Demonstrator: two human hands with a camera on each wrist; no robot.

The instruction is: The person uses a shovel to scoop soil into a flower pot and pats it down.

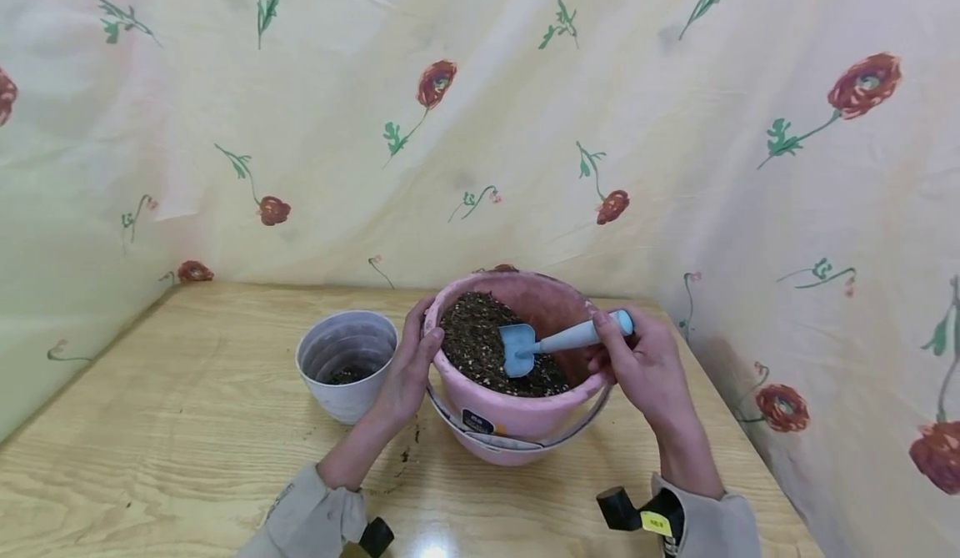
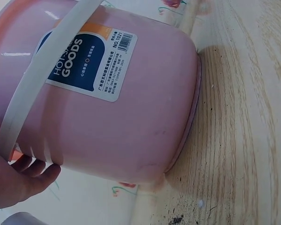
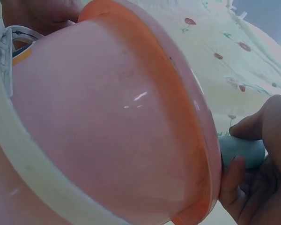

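A pink bucket (image 1: 517, 412) with dark soil (image 1: 472, 333) heaped toward its left side stands on the wooden table. My left hand (image 1: 405, 370) grips its left rim, thumb on top and fingers under the lip, as the left wrist view also shows. In my right hand (image 1: 651, 368) is the handle of a small blue trowel (image 1: 519, 349), pinched between thumb and fingers over the bucket's right rim. The trowel's blade lies over the soil, with no heap of soil visible on it. A white handle (image 2: 33, 84) hangs across the bucket's front, near a label (image 2: 89, 61).
Left of the bucket stands a white-grey pot (image 1: 347, 408) with a little soil in its bottom. Soil crumbs (image 1: 405, 456) lie on the table (image 1: 150, 424) between and in front of them. A floral curtain (image 1: 337, 108) hangs behind and along both sides.
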